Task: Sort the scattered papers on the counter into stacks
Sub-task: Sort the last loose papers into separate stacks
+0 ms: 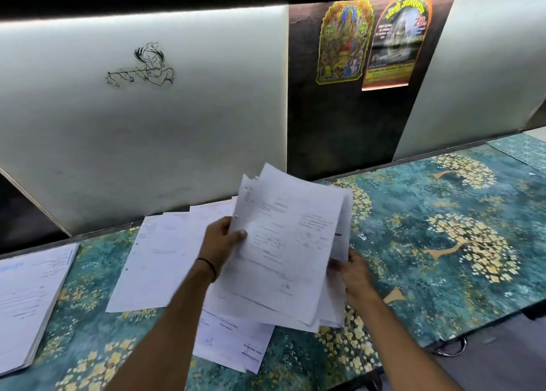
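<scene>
I hold a loose bundle of printed white papers (291,240) raised above the counter (428,213). My left hand (221,242) grips the bundle's left edge, thumb on the top sheet. My right hand (353,268) holds the bundle's lower right side from beneath, partly hidden by the sheets. Under the bundle lie more sheets (236,343) on the counter. A spread of white pages (159,257) lies to the left, reaching the back wall. A neat thick stack (26,302) sits at the far left.
The counter has a teal surface with gold tree patterns. White panels (147,124) and a dark strip with two posters (369,41) rise behind it. A metal ring (452,347) hangs at the counter's front right edge.
</scene>
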